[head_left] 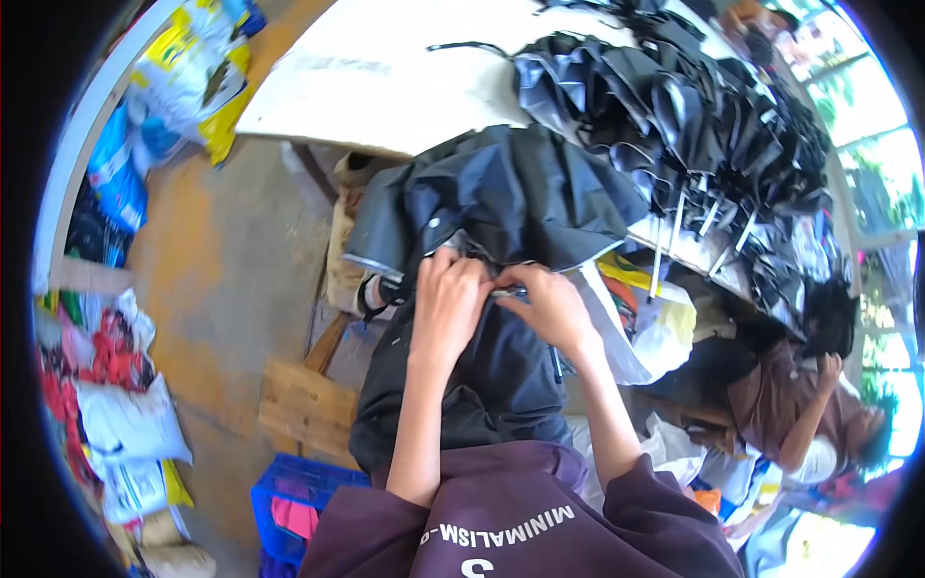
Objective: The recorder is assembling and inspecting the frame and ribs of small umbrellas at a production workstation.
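A black umbrella (511, 193), partly spread with a thin pale edge, lies over my lap and against the table's front edge. My left hand (450, 303) is closed on gathered cloth at the umbrella's near side, its back turned up. Close beside it, my right hand (551, 303) pinches a small shiny part at the umbrella's middle between thumb and fingers. The fingertips of both hands nearly meet there. What exactly lies under the left fingers is hidden.
Many folded black umbrellas (694, 106) with metal shafts are heaped on the white table (376, 77). A wooden stool (303, 405) and blue crate (279, 491) stand left of me. Filled bags (130, 419) line the left side. Another person (800, 405) sits at the right.
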Demonstrator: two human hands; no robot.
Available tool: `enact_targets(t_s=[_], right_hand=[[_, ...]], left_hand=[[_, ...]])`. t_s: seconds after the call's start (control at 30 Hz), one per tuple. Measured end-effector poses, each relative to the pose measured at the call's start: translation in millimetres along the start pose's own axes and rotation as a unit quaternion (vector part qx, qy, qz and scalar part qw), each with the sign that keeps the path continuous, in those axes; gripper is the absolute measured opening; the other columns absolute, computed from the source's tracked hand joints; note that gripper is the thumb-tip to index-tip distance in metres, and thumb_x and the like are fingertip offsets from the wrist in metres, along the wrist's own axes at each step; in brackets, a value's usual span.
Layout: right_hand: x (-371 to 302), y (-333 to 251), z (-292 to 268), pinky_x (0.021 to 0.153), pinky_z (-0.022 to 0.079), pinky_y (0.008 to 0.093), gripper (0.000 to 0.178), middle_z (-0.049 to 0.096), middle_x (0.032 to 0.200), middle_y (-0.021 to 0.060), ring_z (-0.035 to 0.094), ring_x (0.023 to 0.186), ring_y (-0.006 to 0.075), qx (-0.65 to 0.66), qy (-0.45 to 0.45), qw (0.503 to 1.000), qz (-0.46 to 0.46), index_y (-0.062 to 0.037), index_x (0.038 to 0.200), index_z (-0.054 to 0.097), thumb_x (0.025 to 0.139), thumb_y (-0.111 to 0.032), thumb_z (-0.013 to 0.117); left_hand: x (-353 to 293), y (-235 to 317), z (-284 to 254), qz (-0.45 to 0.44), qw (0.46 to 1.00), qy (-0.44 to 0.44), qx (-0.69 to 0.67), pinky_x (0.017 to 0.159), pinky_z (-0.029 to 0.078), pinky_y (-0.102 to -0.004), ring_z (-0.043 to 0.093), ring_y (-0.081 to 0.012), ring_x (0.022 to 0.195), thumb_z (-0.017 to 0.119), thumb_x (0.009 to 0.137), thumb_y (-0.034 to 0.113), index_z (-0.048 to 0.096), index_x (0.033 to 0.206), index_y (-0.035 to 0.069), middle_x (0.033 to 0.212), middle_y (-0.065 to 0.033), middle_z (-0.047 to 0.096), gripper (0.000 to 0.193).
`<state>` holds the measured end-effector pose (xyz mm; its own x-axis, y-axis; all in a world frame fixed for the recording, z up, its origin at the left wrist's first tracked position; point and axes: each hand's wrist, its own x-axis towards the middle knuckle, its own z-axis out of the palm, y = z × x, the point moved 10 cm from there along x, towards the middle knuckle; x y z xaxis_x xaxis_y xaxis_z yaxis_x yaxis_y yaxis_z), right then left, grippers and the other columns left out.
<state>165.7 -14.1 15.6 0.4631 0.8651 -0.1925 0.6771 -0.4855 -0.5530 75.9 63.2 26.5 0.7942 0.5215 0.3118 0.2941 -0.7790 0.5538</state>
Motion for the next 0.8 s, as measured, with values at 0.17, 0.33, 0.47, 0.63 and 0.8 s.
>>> enact_targets(t_s=[0.17,0.33,0.47,0.63,0.8], right_hand=[[0,10,-6,0.082,0.052,0.0409,0.024,0.072,0.103,0.0107,0.067,0.093,0.0340,-0.020,0.010,1.000,-0.003,-0.0042,0.103,0.069,0.080,-0.014,0.073],[-5,10,6,0.081,0.051,0.0407,0.023,0.072,0.103,0.0082,0.068,0.092,0.0333,-0.012,-0.008,1.000,0.006,-0.0046,0.102,0.068,0.082,-0.015,0.072],[-9,6,4,0.081,0.051,0.0406,0.020,0.072,0.102,0.0083,0.067,0.091,0.0337,-0.012,-0.002,1.000,0.000,-0.0052,0.101,0.068,0.084,-0.014,0.070],[-6,7,5,0.081,0.051,0.0409,0.018,0.072,0.101,0.0089,0.067,0.090,0.0342,-0.024,-0.002,1.000,0.005,-0.0054,0.099,0.069,0.084,-0.015,0.070],[0,8,8,0.081,0.051,0.0409,0.021,0.072,0.101,0.0098,0.067,0.089,0.0339,-0.032,-0.021,0.999,-0.005,-0.0055,0.101,0.070,0.083,-0.015,0.072]], left_hand=[[8,11,3,-0.008,1.000,-0.015,-0.010,0.085,0.043,-0.0379,0.056,-0.0287,0.091,0.070,0.080,0.007,0.063,0.081,0.005,0.087,-0.0086,0.068,0.007],[-2,10,2,-0.005,1.000,-0.009,0.003,0.086,0.043,-0.0381,0.056,-0.0290,0.093,0.070,0.080,0.007,0.063,0.084,0.005,0.089,-0.0091,0.068,0.008],[-3,11,1,-0.003,1.000,-0.018,0.010,0.086,0.043,-0.0385,0.057,-0.0281,0.093,0.070,0.081,0.008,0.064,0.086,0.005,0.089,-0.0096,0.068,0.009],[-3,8,3,-0.007,1.000,-0.005,0.019,0.086,0.043,-0.0383,0.057,-0.0280,0.094,0.070,0.081,0.009,0.064,0.086,0.006,0.089,-0.0088,0.068,0.009],[-5,2,3,-0.006,1.000,0.012,0.018,0.087,0.042,-0.0381,0.056,-0.0278,0.097,0.071,0.081,0.012,0.064,0.085,0.009,0.090,-0.0064,0.068,0.009]])
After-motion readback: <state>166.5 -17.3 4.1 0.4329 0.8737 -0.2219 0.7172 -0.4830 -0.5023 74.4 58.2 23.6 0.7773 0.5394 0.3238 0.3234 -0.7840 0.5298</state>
